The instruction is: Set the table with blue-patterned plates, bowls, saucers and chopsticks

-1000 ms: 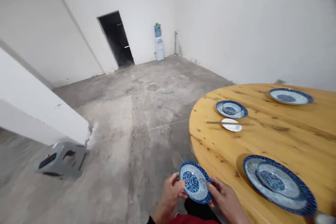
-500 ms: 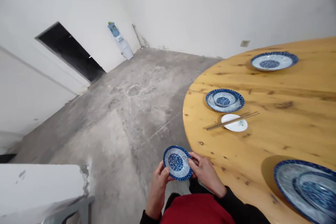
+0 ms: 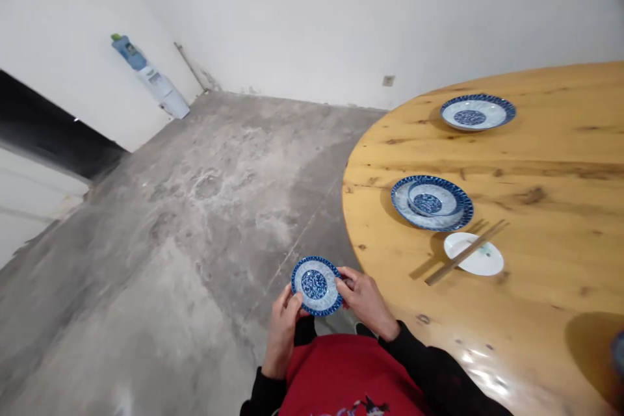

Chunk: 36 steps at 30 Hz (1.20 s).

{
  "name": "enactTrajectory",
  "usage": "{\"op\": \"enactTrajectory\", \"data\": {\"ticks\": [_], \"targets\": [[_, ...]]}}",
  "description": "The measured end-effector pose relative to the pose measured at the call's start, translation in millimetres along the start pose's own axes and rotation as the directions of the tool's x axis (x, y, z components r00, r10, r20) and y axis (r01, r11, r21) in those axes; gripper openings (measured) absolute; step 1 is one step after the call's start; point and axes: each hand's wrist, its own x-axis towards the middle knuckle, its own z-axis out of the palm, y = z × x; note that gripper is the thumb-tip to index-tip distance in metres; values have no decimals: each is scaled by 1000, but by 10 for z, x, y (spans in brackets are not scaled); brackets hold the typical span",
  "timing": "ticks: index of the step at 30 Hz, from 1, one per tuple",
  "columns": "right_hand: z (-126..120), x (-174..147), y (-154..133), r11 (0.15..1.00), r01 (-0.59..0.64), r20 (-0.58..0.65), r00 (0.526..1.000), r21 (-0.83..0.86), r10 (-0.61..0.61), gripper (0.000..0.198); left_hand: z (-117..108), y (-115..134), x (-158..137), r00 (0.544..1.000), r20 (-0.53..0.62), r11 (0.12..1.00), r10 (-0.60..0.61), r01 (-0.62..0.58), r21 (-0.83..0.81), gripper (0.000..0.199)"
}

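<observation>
A small blue-and-white patterned plate [image 3: 316, 286] is held in front of my body, off the table's left edge. My left hand [image 3: 285, 320] grips its lower left rim, thumb on top. At the right rim my right hand [image 3: 364, 299] pinches it, thumb over the edge and fingers beneath. On the wooden table [image 3: 550, 162], closest to my right hand, lies a white oval dish [image 3: 490, 261] with a pair of chopsticks [image 3: 455, 261] across it. Just beyond sits a larger blue-and-white plate [image 3: 403, 201] with a smaller dish [image 3: 431, 200] on it.
Another blue-and-white plate [image 3: 487, 112] stands farther back on the table. At the right edge, part of a blue dish [image 3: 618, 350] shows. A water dispenser [image 3: 158, 88] stands by the wall, left of a socket [image 3: 389, 80]. Concrete floor [image 3: 195, 260] extends to the left.
The view has turned and shifted right, so the dispenser and doorway sit farther left. The large near plate has mostly left the view. Both hands keep hold of the small plate.
</observation>
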Motion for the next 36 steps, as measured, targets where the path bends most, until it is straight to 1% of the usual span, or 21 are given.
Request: {"op": "enactTrajectory", "data": {"ticks": [2,4,7,10,13,16,19,21,23,26,28,30,31,33,35,36], "targets": [[191,250,-147,999,-4,-19,1000,36,5,39,-206,203,376,999,37,998,25,-27,56,55],[362,471,-302,998,-18,-87,996,58,23,38,-378,425,729,994,101,994,37,-47,98,56],[549,765,-494,995,-46,-198,978,92,64,37,-535,745,1201,971,233,983,51,-90,162,52],[623,1062,-600,989,-65,-266,959,132,99,33,-545,994,1639,942,331,969,53,-129,212,50],[581,1390,-627,987,-75,-353,928,145,122,31,-411,1180,2097,909,416,963,31,-139,232,50],[440,1753,-606,977,-86,-444,881,193,165,30,-144,1354,2579,865,501,958,-2,-142,250,52],[221,2148,-570,960,-64,-517,831,273,203,30,222,1573,3040,826,563,943,-28,-164,288,56],[44,2420,-562,945,-52,-562,793,322,235,29,494,1762,3319,799,599,924,-50,-191,332,58],[-146,2685,-582,931,-47,-598,755,362,270,28,773,1978,3580,767,637,896,-81,-224,384,60],[-444,3039,-659,914,-21,-648,699,405,303,26,1190,2294,3956,704,698,845,-129,-290,449,59],[-644,3223,-723,911,2,-689,655,412,310,26,1465,2455,4190,664,735,811,-136,-351,468,57],[-835,3350,-779,918,13,-732,608,397,308,27,1735,2561,4392,630,765,790,-133,-399,466,55],[-923,3393,-801,921,13,-751,584,390,309,28,1869,2597,4478,608,782,788,-137,-412,458,53],[-1080,3443,-828,926,4,-788,527,378,320,30,2144,2647,4615,548,820,796,-164,-417,438,49],[-1216,3463,-826,928,-17,-826,450,371,339,32,2438,2685,4712,476,857,800,-199,-427,423,46],[-1281,3470,-813,928,-30,-844,404,373,352,33,2595,2703,4749,438,873,796,-215,-439,417,45]]}}
